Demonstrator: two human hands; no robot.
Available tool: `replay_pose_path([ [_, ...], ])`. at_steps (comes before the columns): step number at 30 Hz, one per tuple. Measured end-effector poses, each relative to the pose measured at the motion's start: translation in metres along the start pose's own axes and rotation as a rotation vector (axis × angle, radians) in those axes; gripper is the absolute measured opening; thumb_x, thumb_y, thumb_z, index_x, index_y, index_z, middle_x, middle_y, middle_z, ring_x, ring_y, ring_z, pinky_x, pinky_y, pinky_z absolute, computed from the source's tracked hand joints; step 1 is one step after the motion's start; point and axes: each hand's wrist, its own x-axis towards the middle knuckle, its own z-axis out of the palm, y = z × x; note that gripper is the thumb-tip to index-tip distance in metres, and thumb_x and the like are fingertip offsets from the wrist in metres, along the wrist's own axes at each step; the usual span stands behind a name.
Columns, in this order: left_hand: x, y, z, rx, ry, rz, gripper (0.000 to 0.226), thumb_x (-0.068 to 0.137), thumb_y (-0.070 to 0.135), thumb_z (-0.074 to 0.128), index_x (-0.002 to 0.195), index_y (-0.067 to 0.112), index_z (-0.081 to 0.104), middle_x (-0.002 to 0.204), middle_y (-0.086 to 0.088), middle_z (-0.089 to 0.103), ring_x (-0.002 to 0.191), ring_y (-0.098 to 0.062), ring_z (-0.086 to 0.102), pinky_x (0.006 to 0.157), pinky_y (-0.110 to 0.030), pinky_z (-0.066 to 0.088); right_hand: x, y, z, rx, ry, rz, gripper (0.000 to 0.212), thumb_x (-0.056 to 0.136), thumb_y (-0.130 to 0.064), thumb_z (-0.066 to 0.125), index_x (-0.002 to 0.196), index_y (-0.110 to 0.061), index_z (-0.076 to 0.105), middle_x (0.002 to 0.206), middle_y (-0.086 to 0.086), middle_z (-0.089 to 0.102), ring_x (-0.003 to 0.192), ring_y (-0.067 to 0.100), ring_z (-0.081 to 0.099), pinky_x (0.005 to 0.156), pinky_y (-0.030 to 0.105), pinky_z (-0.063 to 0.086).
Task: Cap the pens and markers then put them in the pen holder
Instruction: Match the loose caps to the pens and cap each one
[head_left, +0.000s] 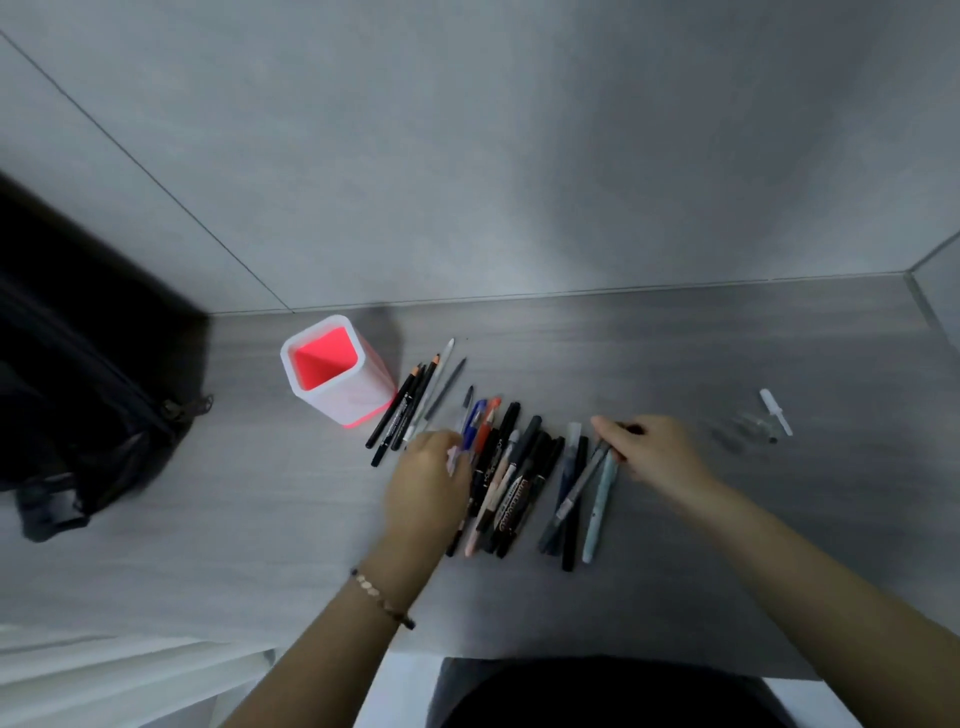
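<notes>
A white pen holder (337, 369) with a red inside stands upright at the back left of the grey desk (727, 353). To its right, several pens and markers (511, 467) lie side by side in a row, with black pencils (402, 410) nearest the holder. My left hand (428, 483) is over the left part of the row, its fingers curled round a pale clear pen (453, 460). At the right end of the row, my right hand (654, 452) pinches the top of a grey pen (579, 486). That pen lies slanted across a dark marker and a light blue pen (600, 499).
A white cap (776, 413) and clear loose caps (748, 426) lie on the desk to the right of my right hand. A black bag (88, 389) with a zipper fills the left side. Grey wall panels close the desk at the back.
</notes>
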Motion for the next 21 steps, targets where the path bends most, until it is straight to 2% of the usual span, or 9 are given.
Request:
replay_pose_path([
  [3,0.031,-0.019,-0.002,0.158,0.032,-0.008,0.028,0.088,0.011,0.051,0.113,0.001,0.058,0.118,-0.017,0.058,0.108,-0.033,0.054,0.088,-0.042,0.046,0.006,0.0,0.006,-0.079,-0.007,-0.051,0.032,0.086,-0.021,0.06,0.061,-0.003,0.064,0.054,0.012,0.056,0.058,0.02,0.05,0.052,0.017,0.034],
  [5,0.049,-0.021,0.0,0.267,0.035,0.018,0.023,0.086,0.009,0.049,0.105,-0.001,0.058,0.11,-0.02,0.058,0.104,-0.037,0.052,0.082,-0.044,0.044,0.004,0.002,0.006,-0.05,0.022,-0.067,0.02,0.085,-0.019,0.062,0.091,0.0,0.065,0.074,0.012,0.063,0.08,0.018,0.053,0.07,0.023,0.037],
  [7,0.062,-0.019,0.004,0.373,0.016,0.021,0.02,0.086,0.008,0.047,0.101,-0.002,0.057,0.108,-0.02,0.058,0.101,-0.037,0.052,0.077,-0.044,0.044,-0.001,0.008,-0.001,-0.049,0.046,-0.074,0.029,0.084,-0.016,0.063,0.106,0.002,0.061,0.091,0.008,0.059,0.09,0.016,0.051,0.071,0.019,0.035],
  [9,0.072,-0.016,0.008,0.464,-0.023,0.021,0.018,0.088,0.008,0.047,0.101,0.0,0.056,0.108,-0.02,0.058,0.1,-0.038,0.053,0.076,-0.043,0.046,-0.006,0.019,-0.012,-0.074,0.05,-0.064,0.026,0.083,-0.013,0.063,0.103,0.003,0.062,0.089,0.009,0.059,0.082,0.019,0.053,0.064,0.019,0.038],
  [11,0.077,-0.016,0.014,0.561,-0.057,0.032,0.019,0.088,0.005,0.046,0.104,0.0,0.055,0.108,-0.02,0.059,0.1,-0.038,0.055,0.078,-0.045,0.047,-0.01,0.035,-0.026,-0.084,0.063,-0.017,0.024,0.083,-0.01,0.062,0.102,0.003,0.063,0.087,0.013,0.062,0.077,0.022,0.055,0.068,0.023,0.042],
  [13,0.079,-0.017,0.016,0.606,-0.071,0.045,0.018,0.088,0.004,0.045,0.103,-0.001,0.055,0.105,-0.022,0.061,0.097,-0.039,0.057,0.078,-0.045,0.048,-0.015,0.051,-0.041,-0.102,0.084,0.026,0.022,0.083,-0.007,0.061,0.102,0.003,0.064,0.084,0.01,0.06,0.071,0.019,0.056,0.063,0.017,0.044],
  [14,0.079,-0.016,0.016,0.598,-0.071,0.048,0.017,0.088,0.006,0.047,0.101,-0.002,0.055,0.104,-0.023,0.061,0.095,-0.04,0.058,0.077,-0.046,0.048,-0.016,0.058,-0.049,-0.108,0.112,0.03,0.021,0.083,-0.006,0.06,0.101,0.003,0.064,0.084,0.009,0.06,0.067,0.016,0.055,0.062,0.013,0.044],
  [17,0.072,0.002,0.01,0.417,-0.04,0.033,0.02,0.088,0.011,0.051,0.099,-0.005,0.053,0.102,-0.025,0.06,0.092,-0.042,0.057,0.076,-0.048,0.048,-0.018,0.069,-0.068,-0.092,0.219,0.029,0.019,0.086,-0.007,0.057,0.1,0.002,0.065,0.086,0.008,0.06,0.074,0.018,0.056,0.073,0.022,0.047],
  [21,0.038,0.04,0.008,-0.085,-0.077,-0.013,0.011,0.088,0.011,0.048,0.092,0.001,0.051,0.069,-0.009,0.054,0.058,-0.021,0.049,0.05,-0.029,0.035,-0.012,0.072,-0.083,0.081,0.273,0.045,0.017,0.09,-0.004,0.049,0.097,0.001,0.063,0.066,-0.002,0.051,0.058,0.001,0.044,0.051,0.007,0.035],
])
